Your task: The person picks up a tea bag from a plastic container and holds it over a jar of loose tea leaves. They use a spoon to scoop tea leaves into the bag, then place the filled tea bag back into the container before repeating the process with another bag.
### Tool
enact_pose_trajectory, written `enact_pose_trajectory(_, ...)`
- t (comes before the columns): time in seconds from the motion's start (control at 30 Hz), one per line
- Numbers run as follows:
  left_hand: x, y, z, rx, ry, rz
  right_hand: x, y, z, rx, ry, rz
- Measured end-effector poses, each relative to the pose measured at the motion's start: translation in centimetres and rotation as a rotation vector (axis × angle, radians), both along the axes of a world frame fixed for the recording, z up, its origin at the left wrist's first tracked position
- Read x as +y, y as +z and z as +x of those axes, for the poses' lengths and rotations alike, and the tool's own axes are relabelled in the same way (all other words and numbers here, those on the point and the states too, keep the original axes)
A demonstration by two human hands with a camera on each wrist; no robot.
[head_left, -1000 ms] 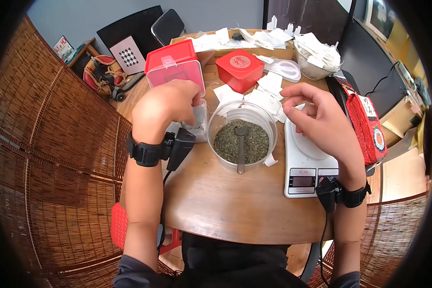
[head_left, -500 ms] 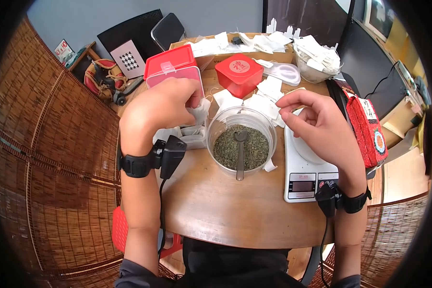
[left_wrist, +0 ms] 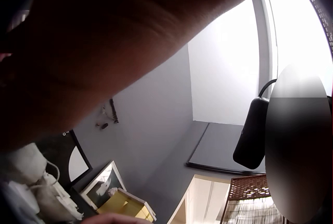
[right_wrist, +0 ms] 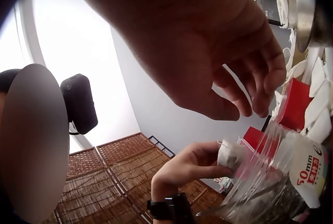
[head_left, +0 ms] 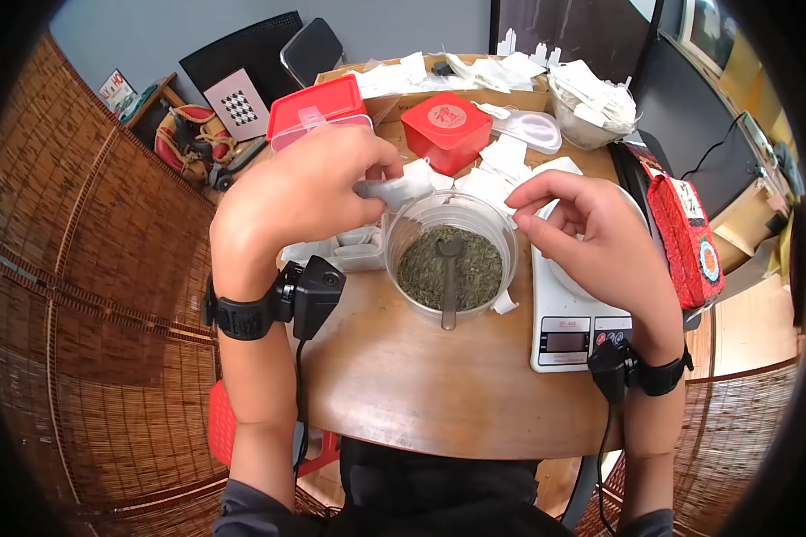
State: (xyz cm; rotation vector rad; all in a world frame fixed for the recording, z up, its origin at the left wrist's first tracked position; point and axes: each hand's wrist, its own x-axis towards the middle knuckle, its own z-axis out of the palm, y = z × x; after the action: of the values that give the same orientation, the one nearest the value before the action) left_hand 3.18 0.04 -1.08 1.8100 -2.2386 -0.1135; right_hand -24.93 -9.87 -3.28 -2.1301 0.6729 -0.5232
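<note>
My left hand (head_left: 309, 192) pinches a filled white tea bag (head_left: 403, 188) between thumb and fingers, just left of the rim of a clear round tub. In the right wrist view the same tea bag (right_wrist: 228, 154) shows as a plump white packet. Dried green tea leaves (head_left: 421, 268) fill the bottom of the tub, with a grey spoon (head_left: 450, 286) lying on them. Over a white kitchen scale (head_left: 551, 300), my right hand (head_left: 595, 224) hovers with loosely bent fingers and nothing between them. Under my left hand sits a clear box (head_left: 358, 259) of filled tea bags.
An open red-lidded box (head_left: 318, 100) stands behind my left hand. Further back are a red square tin (head_left: 446, 130), flat white bags (head_left: 501, 166) and a bowl (head_left: 591, 107) heaped with white bags. A red foil pack (head_left: 681, 233) lies right of the scale.
My left hand has come up out of the clear box with a tea bag and moved right toward the tub. My right hand has shifted slightly left.
</note>
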Motion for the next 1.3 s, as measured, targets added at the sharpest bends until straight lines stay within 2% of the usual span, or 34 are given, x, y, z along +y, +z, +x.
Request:
enact_pose_trajectory(0.13,-0.1,-0.1,-0.6,0.062,-0.084,-0.058,0.3,0.1,0.2,-0.037,0.024,-0.011)
enact_pose_trajectory(0.23,-0.1,0.2,-1.9,0.119,-0.11,0.012,0.3,-0.2,0.1,-0.049,0.043,-0.054)
enact_pose_trajectory(0.3,-0.2,-0.5,-2.1,0.143,-0.232,-0.084,0.3,-0.4,0.1,-0.055,0.05,-0.088)
enact_pose_trajectory(0.4,-0.9,-1.1,-1.9,0.201,-0.321,-0.036,0.7,-0.4,0.2,-0.116,0.036,-0.088)
enact_pose_trajectory(0.43,-1.0,-1.0,-2.0,0.202,-0.322,-0.037,0.6,-0.4,0.3,-0.156,0.057,-0.117)
enact_pose_trajectory(0.5,-0.9,-0.8,-2.3,0.241,-0.29,0.105,0.6,-0.3,0.3,-0.196,0.077,-0.145)
enact_pose_trajectory(0.6,-0.8,-0.1,-2.9,0.213,-0.229,0.15,0.7,0.0,0.3,-0.245,0.11,-0.208)
enact_pose_trajectory(0.8,-1.0,-0.4,-3.0,0.219,-0.261,0.15,0.5,-0.1,0.3,-0.216,0.089,-0.23)
enact_pose_trajectory(1.0,-0.7,0.2,-3.5,0.177,-0.26,0.168,0.0,-1.1,0.4,-0.246,0.164,-0.186)
enact_pose_trajectory(1.3,-0.8,-0.2,-3.3,0.243,-0.309,0.141,0.4,-0.6,0.7,-0.235,0.161,-0.266)
